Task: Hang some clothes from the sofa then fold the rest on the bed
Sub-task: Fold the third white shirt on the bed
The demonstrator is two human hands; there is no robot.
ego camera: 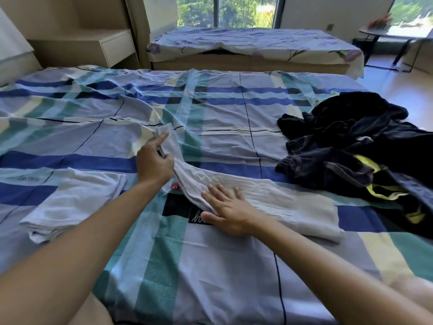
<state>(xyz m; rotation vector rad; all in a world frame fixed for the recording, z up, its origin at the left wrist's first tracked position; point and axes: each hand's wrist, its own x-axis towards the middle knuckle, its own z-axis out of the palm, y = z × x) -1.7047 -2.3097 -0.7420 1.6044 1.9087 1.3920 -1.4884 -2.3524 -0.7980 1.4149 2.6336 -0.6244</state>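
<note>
Plaid bedding in blue, teal and cream covered the bed [210, 266], seen from the head camera. A grey ribbed garment [281, 202] lay stretched across the middle of the bed. The left hand [153, 164] pinched its narrow far end between thumb and curled fingers and held that end lifted off the sheet. The right hand [230, 213] lay flat on the garment's near edge, fingers straight and spread. A folded white garment [70, 202] rested on the bed to the left, apart from both hands. A heap of dark clothes [351, 146] with yellow trim lay at the right. Behind the bed stood a low platform [253, 41] under a floral sheet, below a window [225, 10].
</note>
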